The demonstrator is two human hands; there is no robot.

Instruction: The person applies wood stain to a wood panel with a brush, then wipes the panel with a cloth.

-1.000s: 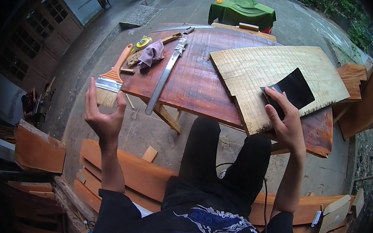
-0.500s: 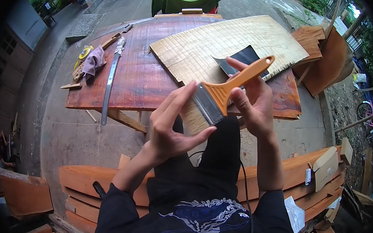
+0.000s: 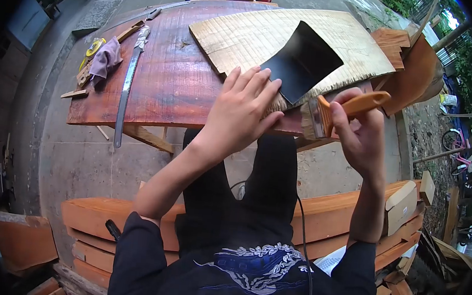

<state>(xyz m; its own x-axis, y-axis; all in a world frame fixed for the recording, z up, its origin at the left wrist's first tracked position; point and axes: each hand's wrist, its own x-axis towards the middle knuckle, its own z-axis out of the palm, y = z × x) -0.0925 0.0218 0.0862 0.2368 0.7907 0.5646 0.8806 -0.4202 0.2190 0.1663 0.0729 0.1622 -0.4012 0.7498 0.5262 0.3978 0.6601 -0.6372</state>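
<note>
My right hand is closed round the orange handle of a paintbrush. The brush's pale bristles point left, near the front edge of a rough, pale wooden board. On that board lies a curled black sheet that looks like sandpaper, bent up at its corners. My left hand is palm down with its fingers stretched out over the board's front edge, fingertips close to the sheet's left side.
Under the board is a reddish wooden tabletop. At its left lie a long saw blade, a purple cloth and a yellow tape measure. Stacked orange-brown timbers stand around my seat. A black cable runs down my front.
My left hand has left the bristles and moved up to the board's edge. My right hand has carried the paintbrush right and down. The black sheet now stands curled, more in view.
</note>
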